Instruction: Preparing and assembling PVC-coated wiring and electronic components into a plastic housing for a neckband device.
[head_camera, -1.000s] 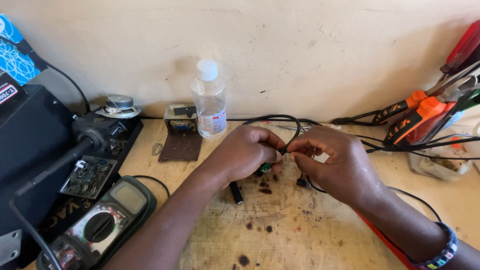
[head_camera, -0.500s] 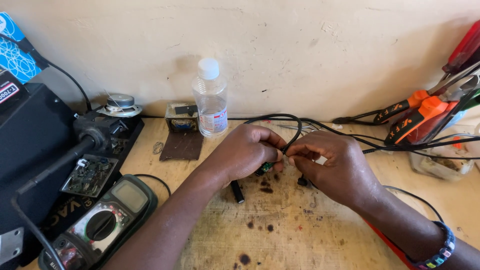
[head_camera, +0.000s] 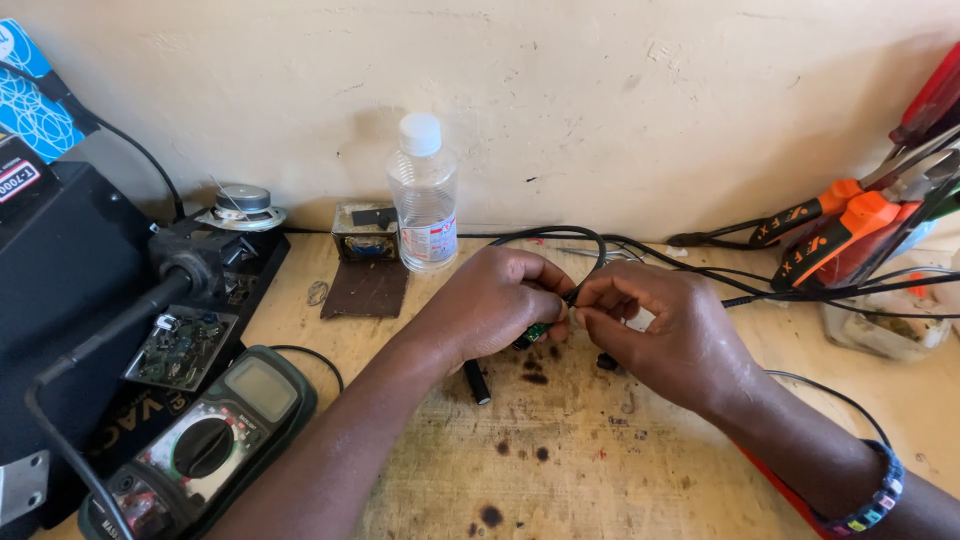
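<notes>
Two bare hands meet over the middle of a stained, burn-marked wooden workbench (head_camera: 600, 470), fingertips nearly touching. The left hand (head_camera: 495, 305) is curled closed, pinching a small green circuit board (head_camera: 533, 334) that shows only a little below its fingers, so the board is kept steady and off the bench. The right hand (head_camera: 660, 335) is also closed in a fine pinch, gripping the end of a thin black cable (head_camera: 585, 245) right at the board's edge; the cable loops up and away toward the far wall, leaving slack so the end can be brought in close. Exactly how cable and board join is hidden by the fingers. A beaded bracelet (head_camera: 868, 500) sits on the right wrist. Just beyond the hands, against the wall, stands a clear plastic bottle (head_camera: 424, 195) with a white cap. To the near left lies a dark green multimeter (head_camera: 205, 445), within easy reach, beside a black machine (head_camera: 60, 290) with a loose circuit board (head_camera: 180, 345) resting on it. At far right, orange-handled pliers (head_camera: 835, 225) lean in a holder.
</notes>
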